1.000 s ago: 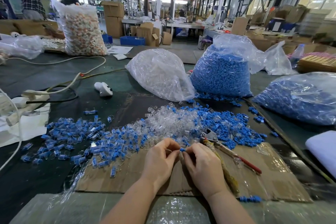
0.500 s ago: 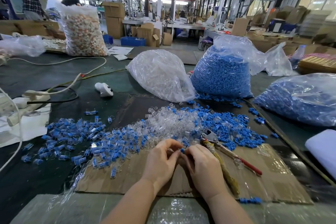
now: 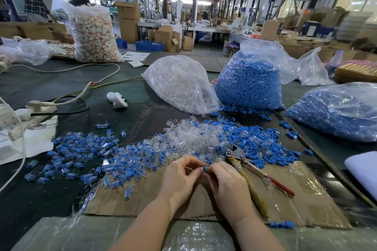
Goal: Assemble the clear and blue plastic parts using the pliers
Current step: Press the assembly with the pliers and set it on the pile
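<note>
My left hand and my right hand meet over the cardboard sheet, fingertips together. Between them I pinch a small blue plastic part; a clear part in my left fingers is mostly hidden. The pliers, with a rag-wrapped handle and a red one, lie on the cardboard just right of my right hand, untouched. A heap of loose clear parts and loose blue parts lies beyond my hands. Assembled blue-and-clear pieces spread to the left.
Behind the heaps stand a bag of clear parts and a bag of blue parts; another blue bag lies at right. A power strip with cables and a white device sit at left. People work far left.
My hands stay in the same place with the fingertips working the small parts together; the blue part shows a little more between them. The pliers have not moved.
</note>
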### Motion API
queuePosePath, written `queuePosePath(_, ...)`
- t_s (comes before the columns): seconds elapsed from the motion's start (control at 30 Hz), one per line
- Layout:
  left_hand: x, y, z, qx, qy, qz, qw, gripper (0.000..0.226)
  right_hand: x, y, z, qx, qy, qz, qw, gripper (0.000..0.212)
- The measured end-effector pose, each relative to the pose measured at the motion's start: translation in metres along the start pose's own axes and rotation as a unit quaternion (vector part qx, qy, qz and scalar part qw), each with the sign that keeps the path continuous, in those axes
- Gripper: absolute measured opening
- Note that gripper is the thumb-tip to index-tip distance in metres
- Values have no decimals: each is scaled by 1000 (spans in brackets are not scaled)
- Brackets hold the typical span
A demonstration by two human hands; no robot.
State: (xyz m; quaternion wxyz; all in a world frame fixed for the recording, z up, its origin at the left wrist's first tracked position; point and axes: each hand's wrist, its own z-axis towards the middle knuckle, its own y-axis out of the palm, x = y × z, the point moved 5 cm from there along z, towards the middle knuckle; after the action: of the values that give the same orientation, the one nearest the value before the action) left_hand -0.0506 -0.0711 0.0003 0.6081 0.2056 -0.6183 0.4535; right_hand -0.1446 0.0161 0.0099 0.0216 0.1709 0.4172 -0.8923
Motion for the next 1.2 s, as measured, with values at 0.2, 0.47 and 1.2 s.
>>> queuePosePath(0.2,-2,-1,2,4,-13,0,1000,20,-1,-5,2,8,11,11,1000,14)
queuePosePath(0.47,-6,0,4,5,-31,-16,999,20,37,-21,-2,-63,273,-191,941,45)
queuePosePath(1.2,-13,-3,18,29,-184,-275,943,9,-9,-43,20,-296,216,78,927,34)
